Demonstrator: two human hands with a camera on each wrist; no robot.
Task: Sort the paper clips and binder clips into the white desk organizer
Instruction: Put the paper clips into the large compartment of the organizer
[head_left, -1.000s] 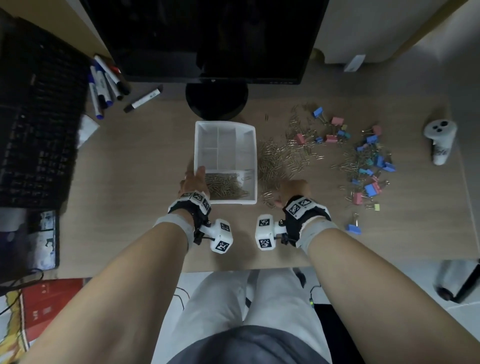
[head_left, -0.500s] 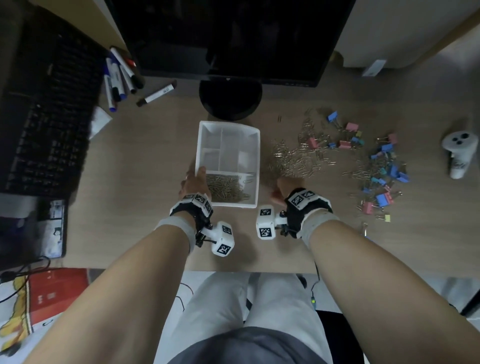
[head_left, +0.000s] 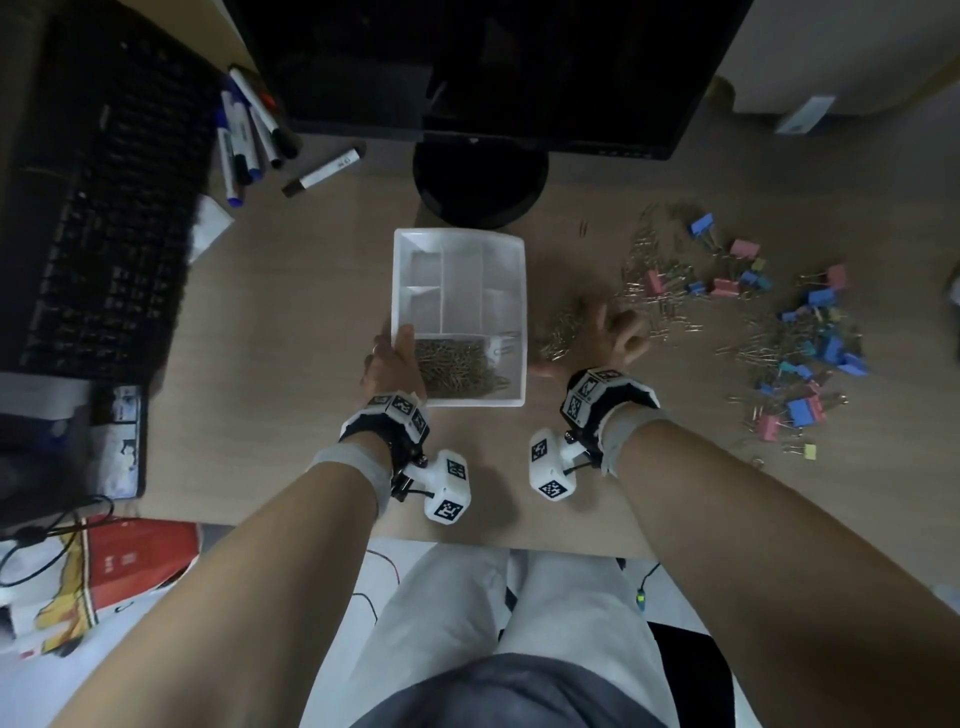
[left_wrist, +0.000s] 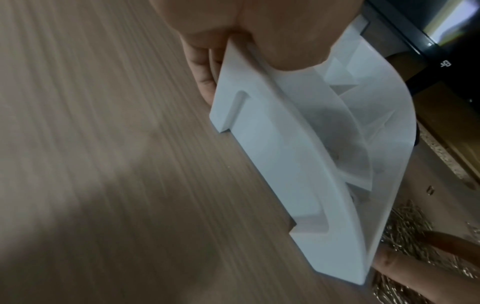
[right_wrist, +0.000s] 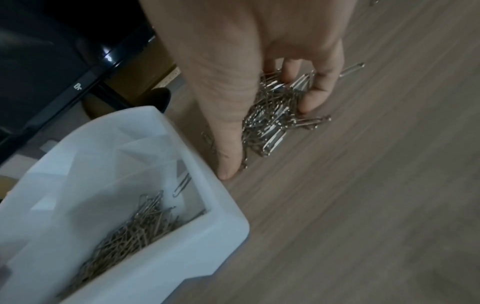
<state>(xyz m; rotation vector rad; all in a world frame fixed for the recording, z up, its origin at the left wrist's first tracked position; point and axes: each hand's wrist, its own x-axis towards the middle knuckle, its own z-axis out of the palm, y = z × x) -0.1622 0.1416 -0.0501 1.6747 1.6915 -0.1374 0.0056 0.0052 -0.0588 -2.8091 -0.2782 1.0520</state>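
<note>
Paper clips (right_wrist: 275, 115) lie heaped on the bench by the white desk organizer (head_left: 511, 400), your right hand (head_left: 597, 338) curled around them, your left hand (head_left: 387, 371) gripping its near-left corner; lift loosely and the clips may spill outside its wall

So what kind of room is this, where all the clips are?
It looks like an office desk. A monitor stands at the back, a black keyboard lies to the left, and marker pens sit beside it.
</note>
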